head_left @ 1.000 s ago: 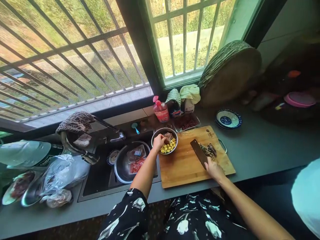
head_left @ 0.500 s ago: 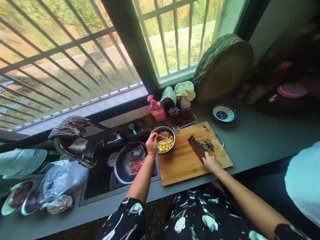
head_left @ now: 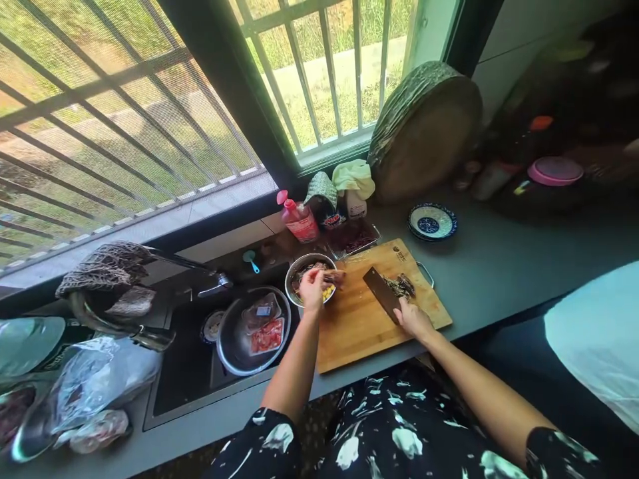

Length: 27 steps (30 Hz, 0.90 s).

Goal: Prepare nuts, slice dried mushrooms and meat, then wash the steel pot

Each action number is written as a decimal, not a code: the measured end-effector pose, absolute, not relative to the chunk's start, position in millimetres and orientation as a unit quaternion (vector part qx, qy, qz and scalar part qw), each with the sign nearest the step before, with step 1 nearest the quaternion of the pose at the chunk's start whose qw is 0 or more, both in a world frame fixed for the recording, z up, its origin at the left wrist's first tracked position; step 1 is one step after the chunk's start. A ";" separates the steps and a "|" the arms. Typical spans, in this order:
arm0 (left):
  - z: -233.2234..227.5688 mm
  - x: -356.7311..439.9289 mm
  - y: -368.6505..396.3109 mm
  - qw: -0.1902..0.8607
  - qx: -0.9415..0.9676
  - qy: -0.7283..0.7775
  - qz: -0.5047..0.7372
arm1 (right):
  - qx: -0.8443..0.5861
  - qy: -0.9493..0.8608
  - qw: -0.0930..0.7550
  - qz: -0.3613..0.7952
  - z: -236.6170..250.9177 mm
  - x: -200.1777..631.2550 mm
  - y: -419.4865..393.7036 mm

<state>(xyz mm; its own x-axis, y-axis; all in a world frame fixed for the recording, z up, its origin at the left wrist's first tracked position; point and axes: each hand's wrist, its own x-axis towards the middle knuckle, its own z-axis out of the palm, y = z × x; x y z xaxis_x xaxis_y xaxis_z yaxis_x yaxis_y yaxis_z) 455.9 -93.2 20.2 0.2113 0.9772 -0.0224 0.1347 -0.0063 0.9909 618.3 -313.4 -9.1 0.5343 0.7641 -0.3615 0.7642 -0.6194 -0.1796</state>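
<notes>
While right hand (head_left: pixel 415 319) clasps one cleaver (head_left: pixel 381 294), left hand (head_left: pixel 312 291), grip pinched, holds brown food (head_left: pixel 335 277) above one bowl rim (head_left: pixel 288 286).

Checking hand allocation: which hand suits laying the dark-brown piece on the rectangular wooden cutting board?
Probably left: left hand holds the piece over the rim of the round metal bowl, near the board; right hand grips a dark rectangular cleaver.

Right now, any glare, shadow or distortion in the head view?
Head view: barred window brightest, pale path outside washed out; head view: corner behind the pink lid deep in shadow, most shapes unreadable; head view: window post leans, camera tilt or lens stretch, can't tell; head view: cleaver and cutting board show clear outlines.
</notes>
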 end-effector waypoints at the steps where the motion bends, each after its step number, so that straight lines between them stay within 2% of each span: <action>1: 11.3 467.6 -107.9 0.534 0.613 0.472 0.340 | 0.878 0.432 -0.001 -0.207 -8.6 618.6 -313.1; 3: -10.3 487.6 -136.8 0.545 0.667 0.466 0.202 | 0.881 0.424 -0.002 -0.210 -8.0 618.6 -312.6; 5: -30.8 499.1 -159.7 0.509 0.708 0.473 0.125 | 0.882 0.421 0.002 -0.214 -6.6 617.6 -312.8; 8: -48.7 496.5 -177.7 0.379 0.797 0.440 0.168 | 0.874 0.435 0.003 -0.217 -2.0 613.0 -314.6; 11: -54.2 479.4 -184.0 0.275 0.871 0.339 0.223 | 0.863 0.465 0.005 -0.197 3.7 604.0 -316.5; 16: -66.5 462.4 -192.8 0.259 0.923 0.207 0.196 | 0.829 0.535 0.011 -0.163 5.3 588.4 -310.9; 27: -75.3 463.8 -186.9 0.269 0.929 0.145 0.208 | 0.817 0.560 0.047 -0.130 -3.0 579.9 -297.0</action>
